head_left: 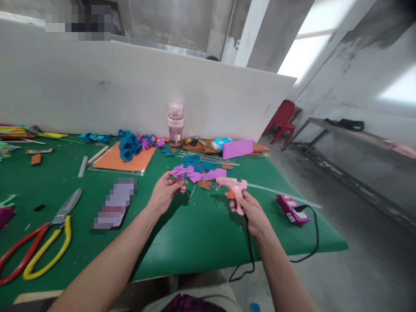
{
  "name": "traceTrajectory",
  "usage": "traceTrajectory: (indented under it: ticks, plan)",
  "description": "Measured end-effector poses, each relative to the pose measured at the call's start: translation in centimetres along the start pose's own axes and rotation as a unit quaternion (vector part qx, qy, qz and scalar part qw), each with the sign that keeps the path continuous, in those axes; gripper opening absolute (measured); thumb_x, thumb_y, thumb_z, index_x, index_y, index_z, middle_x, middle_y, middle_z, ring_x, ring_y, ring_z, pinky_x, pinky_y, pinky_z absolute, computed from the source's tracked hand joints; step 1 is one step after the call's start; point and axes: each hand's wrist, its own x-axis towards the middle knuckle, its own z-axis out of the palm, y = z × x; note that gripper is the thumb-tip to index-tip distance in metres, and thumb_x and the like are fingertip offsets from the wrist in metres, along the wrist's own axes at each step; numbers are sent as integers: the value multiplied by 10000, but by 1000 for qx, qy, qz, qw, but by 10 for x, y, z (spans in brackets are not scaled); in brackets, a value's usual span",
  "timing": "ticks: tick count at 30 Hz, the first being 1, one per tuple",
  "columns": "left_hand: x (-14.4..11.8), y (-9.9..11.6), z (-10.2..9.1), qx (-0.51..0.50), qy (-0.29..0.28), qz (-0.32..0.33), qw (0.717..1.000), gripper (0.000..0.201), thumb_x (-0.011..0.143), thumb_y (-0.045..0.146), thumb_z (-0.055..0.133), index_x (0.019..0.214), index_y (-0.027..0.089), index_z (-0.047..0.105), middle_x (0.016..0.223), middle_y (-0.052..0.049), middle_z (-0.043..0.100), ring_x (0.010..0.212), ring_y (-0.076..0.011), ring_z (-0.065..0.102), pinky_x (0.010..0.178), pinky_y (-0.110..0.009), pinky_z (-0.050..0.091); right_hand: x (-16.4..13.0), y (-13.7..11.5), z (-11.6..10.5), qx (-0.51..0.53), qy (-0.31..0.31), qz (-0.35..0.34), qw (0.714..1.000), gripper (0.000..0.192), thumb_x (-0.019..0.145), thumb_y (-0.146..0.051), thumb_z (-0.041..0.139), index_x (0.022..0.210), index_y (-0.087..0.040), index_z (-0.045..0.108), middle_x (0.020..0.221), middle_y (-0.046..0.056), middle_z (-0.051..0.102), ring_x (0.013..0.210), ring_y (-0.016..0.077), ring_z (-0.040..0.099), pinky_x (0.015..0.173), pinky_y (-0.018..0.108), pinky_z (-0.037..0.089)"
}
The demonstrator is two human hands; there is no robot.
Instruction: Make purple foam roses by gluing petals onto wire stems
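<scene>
A white partition backs the green table — grey concrete floor, a red chair, bright windows beyond.

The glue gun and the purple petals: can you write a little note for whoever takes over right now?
Left hand: fingers pinch a small purple petal piece on a thin wire stem, held above the green table.
Right hand: shut on the pink glue gun, light on, nozzle pointing at the petal piece, not quite touching.
Loose purple and blue petals lie just behind the hands.
Done: blue and purple finished flowers on the orange sheet.
Left: the held piece shows no glue yet; many petals unused.
</scene>
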Motion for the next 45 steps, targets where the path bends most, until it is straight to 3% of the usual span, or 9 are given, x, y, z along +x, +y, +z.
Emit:
traceTrajectory:
  ticks: [5,13,26,28,30,33,35,39,45]
  plan:
    - [-3,5,4,1,5,1,1000,454,590,198,758,986,158,541,698,-27,674,569,-95,597,550,-204,473,17,10,-30,-53,46,31,997,335,617,-400,662,810,-152,547,544,-50,504,467,79,463,449,191,339]
    - [-2,5,2,0,4,2,1000,415,595,193,754,950,158,542,705,-26,673,560,-96,597,550,-214,476,25,20,-27,-221,71,-55,971,313,687,-479,554,655,-168,538,455,-80,379,412,76,338,414,198,262]
    - [-4,3,5,22,8,21,999,431,595,221,752,934,166,492,675,-13,672,563,-109,604,547,-227,481,18,22,-22,-512,162,-176,825,298,794,-414,476,856,-151,600,798,86,598,751,209,531,674,307,384]
    - [-4,1,5,31,13,27,999,420,599,233,750,918,172,484,673,-9,671,553,-111,605,546,-233,482,14,11,-7,-484,225,-202,821,284,783,-420,498,877,-170,592,830,84,588,794,220,522,698,324,390]
    - [-4,-1,5,31,16,32,999,412,603,248,748,904,180,475,682,-7,673,551,-113,610,544,-233,481,14,-1,21,-389,203,-229,869,237,801,-397,484,847,-188,586,841,70,596,784,199,525,723,324,401]
    - [-3,0,4,16,14,44,999,425,608,262,746,915,194,459,707,-4,675,546,-113,612,538,-229,479,25,-11,79,-195,13,-201,960,195,778,-370,514,808,-199,602,832,43,613,785,169,548,759,308,418]
    - [-2,4,3,5,17,54,998,456,604,252,748,944,199,449,723,1,673,529,-107,606,530,-226,478,38,-10,115,-38,-106,-107,988,203,717,-358,585,833,-193,610,794,20,617,727,142,560,724,287,436]
    - [1,13,-2,-8,48,77,996,538,576,233,763,991,214,420,687,24,658,503,-102,592,522,-220,477,59,2,154,165,-200,-24,966,250,633,-306,677,833,-170,612,660,-23,583,567,85,522,600,233,434]
    - [3,12,-5,29,25,77,996,621,587,247,761,1112,226,429,695,15,659,541,-123,608,538,-234,482,62,13,152,225,-201,-24,953,266,617,-273,719,844,-174,623,684,-32,600,548,62,519,568,206,432]
